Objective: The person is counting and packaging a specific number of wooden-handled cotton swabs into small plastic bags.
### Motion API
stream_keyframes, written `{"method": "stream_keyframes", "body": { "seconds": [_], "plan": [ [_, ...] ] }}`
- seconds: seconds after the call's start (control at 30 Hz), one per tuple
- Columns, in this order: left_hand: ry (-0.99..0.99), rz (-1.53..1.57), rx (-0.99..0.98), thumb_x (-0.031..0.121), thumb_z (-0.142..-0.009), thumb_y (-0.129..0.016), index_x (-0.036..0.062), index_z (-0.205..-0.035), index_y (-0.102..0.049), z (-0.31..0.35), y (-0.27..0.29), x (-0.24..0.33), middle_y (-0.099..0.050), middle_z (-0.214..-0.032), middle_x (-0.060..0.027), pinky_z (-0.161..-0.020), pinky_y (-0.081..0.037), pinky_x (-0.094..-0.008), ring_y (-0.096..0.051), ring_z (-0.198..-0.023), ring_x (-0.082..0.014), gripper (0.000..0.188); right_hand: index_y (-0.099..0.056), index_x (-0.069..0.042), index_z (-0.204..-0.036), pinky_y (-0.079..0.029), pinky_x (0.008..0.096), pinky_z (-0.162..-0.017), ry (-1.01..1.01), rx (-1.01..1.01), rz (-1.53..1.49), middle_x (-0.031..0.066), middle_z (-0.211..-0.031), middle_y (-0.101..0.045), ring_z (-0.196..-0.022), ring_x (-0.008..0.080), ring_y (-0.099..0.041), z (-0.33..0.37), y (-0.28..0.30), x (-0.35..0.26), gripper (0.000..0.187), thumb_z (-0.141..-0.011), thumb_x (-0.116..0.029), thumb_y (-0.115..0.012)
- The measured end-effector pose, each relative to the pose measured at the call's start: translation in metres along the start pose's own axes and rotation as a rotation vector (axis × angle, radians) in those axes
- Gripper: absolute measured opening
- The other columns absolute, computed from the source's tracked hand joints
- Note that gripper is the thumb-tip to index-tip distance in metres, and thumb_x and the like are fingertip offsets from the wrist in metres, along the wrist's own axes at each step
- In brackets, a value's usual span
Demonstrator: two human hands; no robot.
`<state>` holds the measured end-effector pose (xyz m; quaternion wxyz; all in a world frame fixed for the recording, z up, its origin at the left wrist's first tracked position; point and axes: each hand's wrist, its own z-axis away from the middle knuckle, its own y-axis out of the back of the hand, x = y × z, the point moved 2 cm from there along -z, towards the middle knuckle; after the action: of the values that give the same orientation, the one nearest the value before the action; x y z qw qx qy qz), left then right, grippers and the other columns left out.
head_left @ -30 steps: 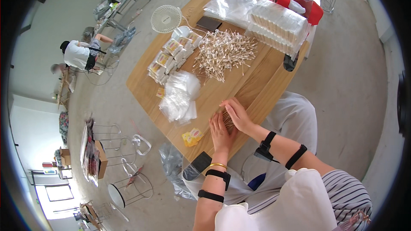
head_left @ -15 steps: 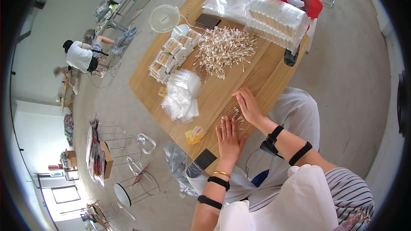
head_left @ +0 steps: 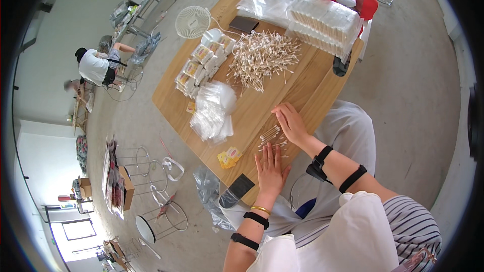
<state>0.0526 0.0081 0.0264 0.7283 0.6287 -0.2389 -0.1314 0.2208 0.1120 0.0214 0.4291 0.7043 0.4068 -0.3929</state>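
A small row of cotton swabs lies on the wooden table between my two hands, with a few loose swabs nearer to me. My left hand rests flat at the near side of these swabs, fingers stretched and slightly spread, its fingertips by the loose ones. On the far right side of the row, my right hand lies with its fingers extended close together, its edge toward the swabs. Neither hand holds anything that I can see. Small yellow printed cards lie left of my left hand.
A big heap of swabs covers the table's far middle. Clear bags and stacked filled packs lie left of it. A white fan stands at the far left edge; bundled swab packs sit far right. Another person sits across the room.
My left hand has drawn back toward me, off the small row of swabs, which now shows more fully. My right hand has barely moved.
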Motion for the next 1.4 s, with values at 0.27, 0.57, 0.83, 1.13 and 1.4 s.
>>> {"method": "stream_keyframes", "body": {
  "seconds": [0.27,0.57,0.83,1.13,1.4],
  "plan": [
    [0.012,0.031,0.065,0.046,-0.094,-0.06,-0.0024,-0.157,-0.022,-0.014,0.005,-0.001,-0.019,-0.164,-0.0239,-0.123,-0.004,-0.0576,-0.015,-0.154,-0.0369,0.088,-0.062,-0.004,-0.107,-0.048,0.0433,-0.087,0.012,0.001,0.005,0.0155,-0.106,-0.06,-0.102,0.0361,-0.058,0.0,0.0,0.002,0.026,-0.106,-0.023,-0.045],
    [0.038,0.026,0.089,0.052,-0.094,-0.055,-0.0078,-0.154,-0.026,-0.039,0.011,-0.002,-0.024,-0.163,-0.0249,-0.124,-0.004,-0.0563,-0.017,-0.154,-0.0356,0.089,-0.062,-0.005,-0.108,-0.048,0.0435,-0.088,0.002,-0.009,-0.019,0.0152,-0.106,-0.06,-0.103,0.0361,-0.058,0.0,0.001,0.001,0.026,-0.106,-0.024,-0.045],
    [0.037,-0.042,0.116,0.056,-0.094,-0.055,-0.0073,-0.153,-0.028,-0.034,0.011,0.003,-0.026,-0.162,-0.0238,-0.123,-0.006,-0.0561,-0.02,-0.153,-0.0339,0.091,-0.062,-0.005,-0.109,-0.048,0.0427,-0.088,0.023,0.001,-0.009,0.0151,-0.106,-0.059,-0.102,0.0362,-0.058,0.0,0.0,0.002,0.028,-0.106,-0.026,-0.043],
    [0.042,-0.023,0.08,0.054,-0.096,-0.052,-0.0067,-0.154,-0.025,-0.035,0.011,0.0,-0.022,-0.164,-0.0236,-0.123,-0.003,-0.0572,-0.018,-0.154,-0.0343,0.089,-0.063,-0.006,-0.11,-0.049,0.0425,-0.086,-0.028,-0.014,-0.035,0.0141,-0.106,-0.059,-0.1,0.0344,-0.059,0.001,0.001,0.002,0.03,-0.106,-0.029,-0.044],
    [0.039,-0.026,0.085,0.05,-0.096,-0.054,-0.007,-0.154,-0.028,-0.032,0.009,-0.001,-0.024,-0.163,-0.0237,-0.123,-0.004,-0.058,-0.019,-0.154,-0.0339,0.085,-0.063,-0.006,-0.109,-0.049,0.042,-0.086,-0.012,-0.001,-0.034,0.0138,-0.106,-0.059,-0.1,0.0344,-0.059,0.0,0.001,0.003,0.03,-0.106,-0.029,-0.044]
  ]
}}
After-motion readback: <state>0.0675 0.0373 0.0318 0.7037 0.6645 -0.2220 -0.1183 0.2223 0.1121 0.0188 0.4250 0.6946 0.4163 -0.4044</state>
